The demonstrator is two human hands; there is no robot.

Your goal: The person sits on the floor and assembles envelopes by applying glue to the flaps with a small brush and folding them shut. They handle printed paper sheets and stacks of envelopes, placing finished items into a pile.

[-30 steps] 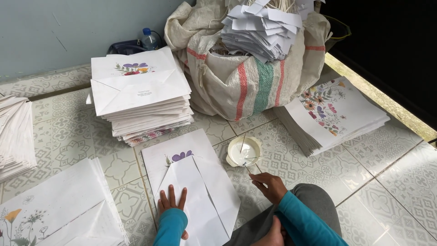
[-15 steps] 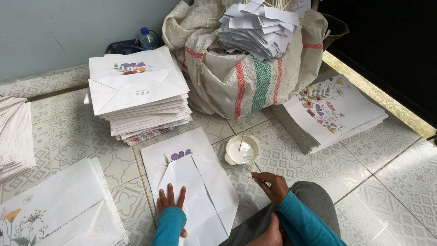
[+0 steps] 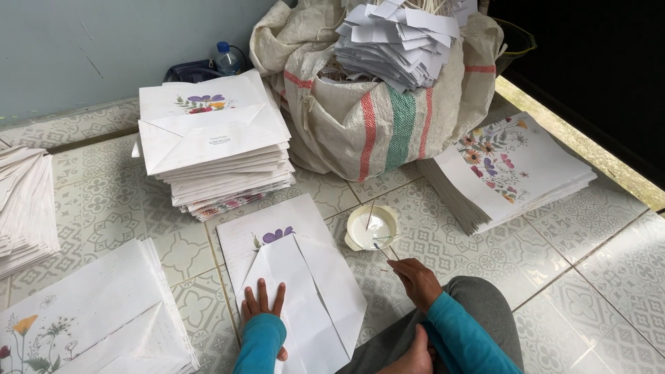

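Observation:
A flat white paper bag with a purple flower print (image 3: pixel 291 277) lies on the tiled floor in front of me, its bottom flaps folded open. My left hand (image 3: pixel 262 305) presses flat on it, fingers spread. My right hand (image 3: pixel 417 280) pinches a thin stick (image 3: pixel 377 228) whose far end rests in a small round white dish of glue (image 3: pixel 372 227) just beyond the bag. Both sleeves are teal.
A tall stack of folded bags (image 3: pixel 215 145) stands behind the work. A striped woven sack (image 3: pixel 374 118) is stuffed with white paper. Flat flowered sheets (image 3: pixel 509 170) lie at right, more stacks (image 3: pixel 90 318) at left. A water bottle (image 3: pixel 226 59) stands by the wall.
My right hand has shifted slightly while holding the stick at the dish. The left hand stays pressed on the bag.

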